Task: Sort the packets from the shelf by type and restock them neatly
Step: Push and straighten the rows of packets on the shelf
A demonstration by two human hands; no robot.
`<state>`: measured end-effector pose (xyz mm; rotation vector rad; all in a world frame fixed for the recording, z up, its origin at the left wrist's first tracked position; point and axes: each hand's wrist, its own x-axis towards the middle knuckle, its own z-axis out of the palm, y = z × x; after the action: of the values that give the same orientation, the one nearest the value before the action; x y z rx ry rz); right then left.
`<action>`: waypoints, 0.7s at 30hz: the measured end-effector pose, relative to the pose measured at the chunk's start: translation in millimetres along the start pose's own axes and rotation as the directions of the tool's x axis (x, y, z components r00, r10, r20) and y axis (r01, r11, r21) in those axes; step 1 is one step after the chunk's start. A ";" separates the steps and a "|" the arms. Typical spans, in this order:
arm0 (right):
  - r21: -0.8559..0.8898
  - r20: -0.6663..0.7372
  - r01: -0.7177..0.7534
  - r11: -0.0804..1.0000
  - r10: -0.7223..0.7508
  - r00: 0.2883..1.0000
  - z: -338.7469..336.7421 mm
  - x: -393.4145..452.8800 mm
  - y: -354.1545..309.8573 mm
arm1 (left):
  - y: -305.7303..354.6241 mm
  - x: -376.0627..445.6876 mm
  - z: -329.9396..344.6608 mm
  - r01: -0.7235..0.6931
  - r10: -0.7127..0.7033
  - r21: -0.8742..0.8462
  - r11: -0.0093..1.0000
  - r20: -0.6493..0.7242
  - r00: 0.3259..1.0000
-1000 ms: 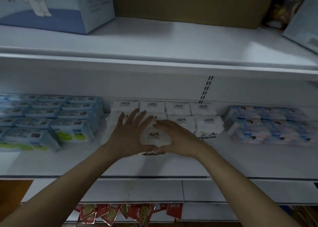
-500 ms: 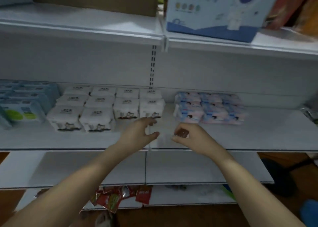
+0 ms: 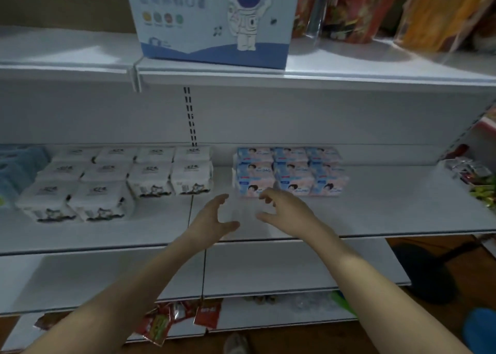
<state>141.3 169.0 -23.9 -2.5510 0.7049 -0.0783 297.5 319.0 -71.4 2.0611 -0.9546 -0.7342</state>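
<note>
Two hands hover at frame centre above the shelf (image 3: 375,214), holding nothing: the left hand (image 3: 208,223) has its grip spread, fingers relaxed; the right hand (image 3: 288,208) has a loose, half-curled grip just before the pink-blue packets (image 3: 290,172). Nine of those show, three rows of three. Ten white packets (image 3: 120,182) lie at centre left

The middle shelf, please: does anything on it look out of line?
Mostly tidy. The white packets step forward unevenly: the left two columns reach nearer the shelf edge than the right two. The pink-and-blue packets sit in an even block.
</note>
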 end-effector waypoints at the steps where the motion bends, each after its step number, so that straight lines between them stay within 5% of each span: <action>1: -0.017 -0.034 0.010 1.000 -0.010 0.999 -3.0 11.4 2.5 | 5.6 14.2 1.9 0.012 -0.014 -0.044 0.999 -0.031 0.999; 4: -0.131 -0.119 0.007 0.991 -0.023 0.993 -11.8 42.3 9.6 | 29.1 52.8 7.9 0.027 -0.059 -0.229 0.973 -0.135 0.989; 12: -0.292 0.033 -0.014 0.956 0.024 0.999 -14.0 116.7 40.1 | 61.0 126.4 34.6 -0.111 -0.049 -0.589 0.801 -0.249 0.967; 21: -0.330 0.026 0.113 0.937 -0.111 0.994 -3.0 142.5 68.8 | 50.6 154.7 55.2 -0.125 -0.073 -0.652 0.748 -0.268 0.961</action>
<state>231.9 45.6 -64.0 -2.9113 0.6116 0.0133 324.2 150.3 -90.5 1.4495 -0.4537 -0.6261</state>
